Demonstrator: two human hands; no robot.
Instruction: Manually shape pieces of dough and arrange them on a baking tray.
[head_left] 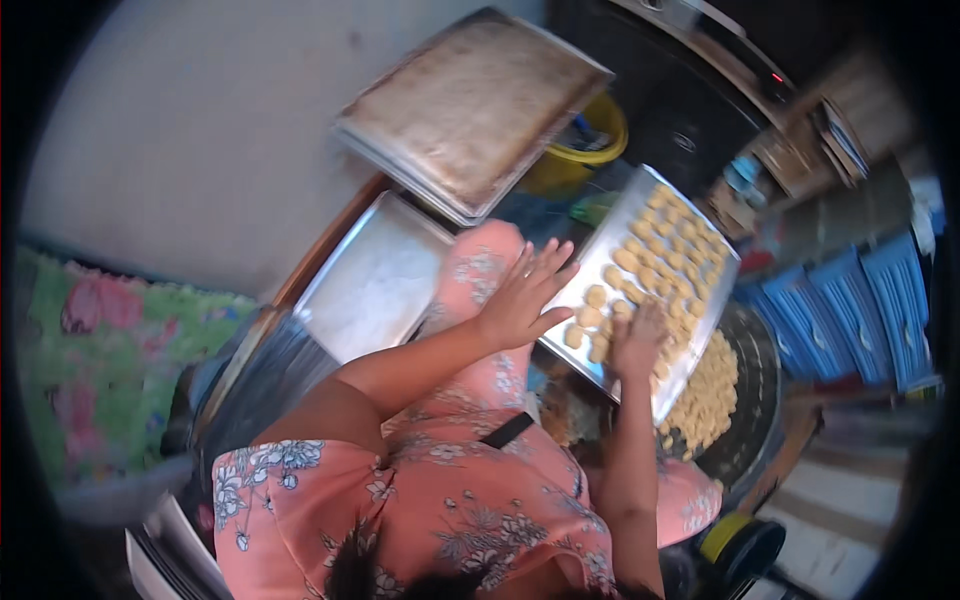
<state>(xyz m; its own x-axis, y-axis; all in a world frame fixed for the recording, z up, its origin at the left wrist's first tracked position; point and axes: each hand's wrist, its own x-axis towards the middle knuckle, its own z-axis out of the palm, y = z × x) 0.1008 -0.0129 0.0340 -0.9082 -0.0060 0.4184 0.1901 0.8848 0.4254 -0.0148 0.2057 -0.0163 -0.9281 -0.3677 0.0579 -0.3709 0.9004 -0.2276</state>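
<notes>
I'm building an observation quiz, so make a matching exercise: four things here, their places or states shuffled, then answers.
Things:
1. Bare left hand
2. Bare right hand
3. Round yellow bucket
4. Heap of small tan pieces

Places or states:
A. Partly hidden by brown-stained rectangular tray
B. On round black tray
C. Fingers spread
D. At round tan pieces on rectangular silver metal tray

Pairs: 1-C, 2-D, 3-A, 4-B

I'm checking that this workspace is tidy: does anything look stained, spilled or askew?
The big upper tray is blotched brown, unlike the silvery tray beside it; I can't tell whether that's damage. Nothing clearly odd shows on the tray of yellowish pieces.
</notes>
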